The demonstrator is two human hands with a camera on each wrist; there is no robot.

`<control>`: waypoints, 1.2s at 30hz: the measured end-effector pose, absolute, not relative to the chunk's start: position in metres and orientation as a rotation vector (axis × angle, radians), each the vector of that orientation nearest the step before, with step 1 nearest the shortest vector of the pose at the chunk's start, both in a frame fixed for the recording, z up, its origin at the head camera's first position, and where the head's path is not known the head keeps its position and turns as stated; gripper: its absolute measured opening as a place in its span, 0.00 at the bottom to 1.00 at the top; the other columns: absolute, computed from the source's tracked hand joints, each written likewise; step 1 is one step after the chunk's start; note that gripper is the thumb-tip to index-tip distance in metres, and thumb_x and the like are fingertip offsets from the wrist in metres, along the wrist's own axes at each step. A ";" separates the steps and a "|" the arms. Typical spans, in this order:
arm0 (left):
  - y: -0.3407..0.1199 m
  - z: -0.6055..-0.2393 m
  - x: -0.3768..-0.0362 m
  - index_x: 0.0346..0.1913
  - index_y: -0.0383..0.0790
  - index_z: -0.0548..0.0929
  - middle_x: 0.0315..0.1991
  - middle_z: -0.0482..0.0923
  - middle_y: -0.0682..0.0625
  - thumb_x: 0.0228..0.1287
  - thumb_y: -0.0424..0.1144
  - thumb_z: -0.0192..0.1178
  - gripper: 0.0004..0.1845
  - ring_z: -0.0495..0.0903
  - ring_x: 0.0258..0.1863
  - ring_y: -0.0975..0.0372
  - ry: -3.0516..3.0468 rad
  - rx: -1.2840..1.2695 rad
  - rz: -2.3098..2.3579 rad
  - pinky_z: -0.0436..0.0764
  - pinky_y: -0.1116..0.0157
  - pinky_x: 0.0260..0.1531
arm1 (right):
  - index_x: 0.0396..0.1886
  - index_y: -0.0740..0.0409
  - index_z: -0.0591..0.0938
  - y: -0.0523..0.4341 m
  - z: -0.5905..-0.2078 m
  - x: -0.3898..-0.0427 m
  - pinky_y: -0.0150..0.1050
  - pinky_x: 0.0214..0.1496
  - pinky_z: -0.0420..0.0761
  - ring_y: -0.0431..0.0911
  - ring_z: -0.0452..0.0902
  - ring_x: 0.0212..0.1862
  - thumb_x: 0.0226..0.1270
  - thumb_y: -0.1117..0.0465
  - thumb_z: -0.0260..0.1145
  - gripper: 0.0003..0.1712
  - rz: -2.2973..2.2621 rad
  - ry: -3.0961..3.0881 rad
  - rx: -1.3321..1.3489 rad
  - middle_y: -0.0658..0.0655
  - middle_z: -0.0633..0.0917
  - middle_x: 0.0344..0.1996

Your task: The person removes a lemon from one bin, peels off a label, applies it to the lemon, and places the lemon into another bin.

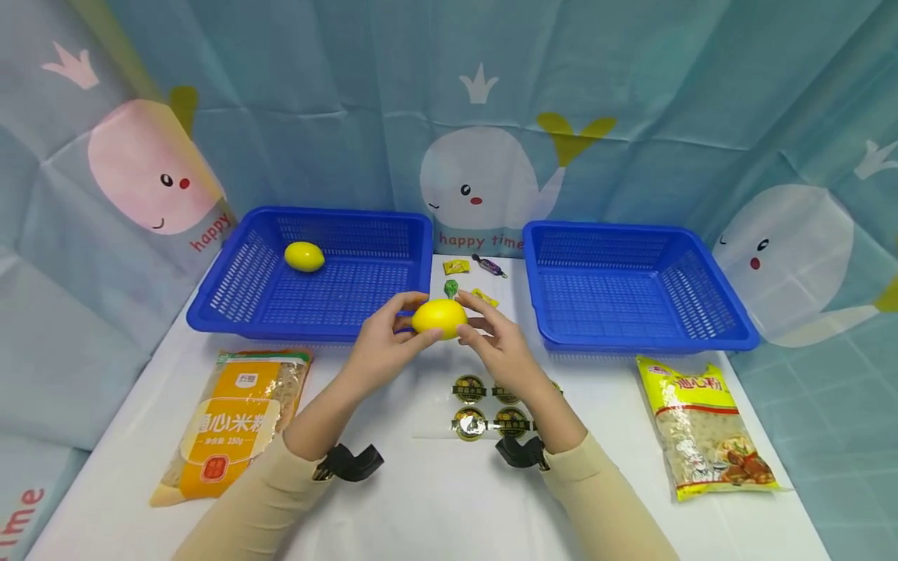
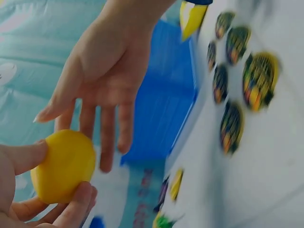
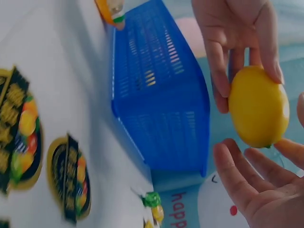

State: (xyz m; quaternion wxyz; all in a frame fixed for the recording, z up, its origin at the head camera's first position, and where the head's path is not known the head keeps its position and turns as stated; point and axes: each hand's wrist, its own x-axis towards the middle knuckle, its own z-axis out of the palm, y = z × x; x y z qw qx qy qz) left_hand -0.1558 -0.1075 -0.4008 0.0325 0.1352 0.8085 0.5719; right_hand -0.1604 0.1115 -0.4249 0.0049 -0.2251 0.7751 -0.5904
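A yellow lemon [image 1: 440, 319] is held up over the middle of the table, between the two blue baskets. My left hand [image 1: 384, 343] pinches it between thumb and fingers, seen in the left wrist view at the lower left. On the other side, my right hand [image 1: 507, 354] is at the lemon's right end with its fingers spread. In the right wrist view those fingers [image 3: 244, 173] are right at the tip of the lemon [image 3: 259, 107]. A second lemon [image 1: 305, 256] lies in the left blue basket [image 1: 238, 327].
At the back right stands another blue basket [image 1: 648, 345]. Wrapped candies lie between the baskets, among them a purple one [image 1: 489, 266] and a yellow one [image 1: 456, 266]. Round black-and-gold stickers [image 1: 470, 423] lie in front. Noodle bags flank them, orange [image 1: 235, 421] left, yellow [image 1: 708, 428] right.
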 end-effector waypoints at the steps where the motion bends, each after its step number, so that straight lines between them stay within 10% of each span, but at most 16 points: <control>1: -0.102 -0.404 -0.154 0.68 0.41 0.72 0.64 0.74 0.44 0.65 0.47 0.70 0.32 0.82 0.57 0.51 2.463 0.415 1.779 0.84 0.58 0.55 | 0.76 0.49 0.67 0.115 -0.426 -0.159 0.38 0.57 0.84 0.54 0.79 0.62 0.77 0.55 0.61 0.31 -1.867 2.411 -0.700 0.56 0.71 0.73; 36: -0.036 -0.477 -0.197 0.68 0.36 0.74 0.61 0.78 0.39 0.62 0.35 0.71 0.32 0.79 0.57 0.52 2.766 0.374 1.275 0.79 0.56 0.60 | 0.69 0.48 0.76 0.148 -0.478 -0.192 0.52 0.62 0.81 0.57 0.79 0.63 0.67 0.50 0.72 0.32 -1.434 2.630 -0.142 0.58 0.78 0.67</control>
